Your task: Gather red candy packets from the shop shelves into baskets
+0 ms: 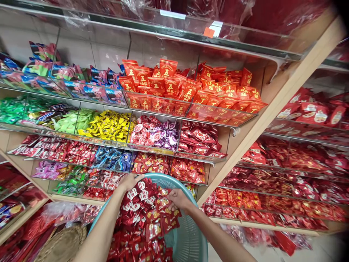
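A teal plastic basket [192, 227] stands in front of me, heaped with small red candy packets [136, 233]. My left hand [131, 182] is at the far left of its rim, with the fingers bent over the edge; the thumb side is partly hidden. Inside the basket, at the right of the heap, my right hand [177, 200] is closed on red candy packets with orange fruit pictures [156, 216]. White-printed dark red packets [140, 194] lie between the two hands.
Slanted shelves with clear fronts face me. Orange-red packets [170, 87], yellow candies [109, 125], purple-wrapped candies [167, 134] and red fruit-print packets [151, 162] fill compartments. A wooden upright [268, 109] divides the shelves at right. A woven basket [64, 245] sits at lower left.
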Tool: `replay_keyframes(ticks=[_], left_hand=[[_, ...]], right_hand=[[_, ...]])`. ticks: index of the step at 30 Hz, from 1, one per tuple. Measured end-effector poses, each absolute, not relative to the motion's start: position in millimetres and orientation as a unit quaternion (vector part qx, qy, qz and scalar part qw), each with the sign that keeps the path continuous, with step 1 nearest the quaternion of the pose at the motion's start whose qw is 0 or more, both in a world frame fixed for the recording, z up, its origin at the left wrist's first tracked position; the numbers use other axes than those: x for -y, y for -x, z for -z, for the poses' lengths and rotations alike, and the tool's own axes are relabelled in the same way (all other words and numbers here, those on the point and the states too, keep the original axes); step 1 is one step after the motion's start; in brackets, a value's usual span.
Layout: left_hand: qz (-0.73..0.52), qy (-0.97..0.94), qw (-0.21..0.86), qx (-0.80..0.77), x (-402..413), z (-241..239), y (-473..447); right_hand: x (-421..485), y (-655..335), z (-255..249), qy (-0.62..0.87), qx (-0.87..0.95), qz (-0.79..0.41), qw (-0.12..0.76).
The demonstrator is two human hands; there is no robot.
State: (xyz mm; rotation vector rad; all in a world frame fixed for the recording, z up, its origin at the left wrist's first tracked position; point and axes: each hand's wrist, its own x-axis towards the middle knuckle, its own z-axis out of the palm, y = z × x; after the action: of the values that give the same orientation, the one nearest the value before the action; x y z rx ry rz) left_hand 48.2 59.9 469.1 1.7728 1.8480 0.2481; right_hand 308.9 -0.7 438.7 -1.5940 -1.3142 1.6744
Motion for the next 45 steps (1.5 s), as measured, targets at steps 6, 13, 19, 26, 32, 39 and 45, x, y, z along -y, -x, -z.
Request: replay_keyframes(ticks=[6, 13, 19, 26, 32, 39, 45], left_hand=[[-0.091, -0.664, 0.278, -0.688, -58, -473, -49], [-0.089, -0.660, 0.291, -0.686, -56, -478, -51], [-0.094, -0.663, 0.270, -0.692, -57, -474, -51], [-0.097, -0.658, 0.263, -0.699, -59, -467, -48], [-0.087, -0.658, 0.259, -0.701, -59, -468, -47], [-0.091, -0.660, 0.263, -0.698, -59, -469, -48], [-0.098, -0.660, 0.257, -0.699, -59, -468, -48]], right_hand=[[6, -306, -442, 0.636, 0.566, -0.492, 0.184], [-12, -298, -479, 0.626, 0.743, -0.145, 0.187], [-56, -256, -508, 0.621, 0.750, -0.115, 0.198], [-93, -228, -495, 0.675, 0.702, -0.154, 0.165], [-102, -228, -485, 0.685, 0.670, -0.193, 0.211], [-106, -225, -466, 0.690, 0.629, -0.254, 0.253], [-104, -228, -466, 0.683, 0.637, -0.255, 0.251]])
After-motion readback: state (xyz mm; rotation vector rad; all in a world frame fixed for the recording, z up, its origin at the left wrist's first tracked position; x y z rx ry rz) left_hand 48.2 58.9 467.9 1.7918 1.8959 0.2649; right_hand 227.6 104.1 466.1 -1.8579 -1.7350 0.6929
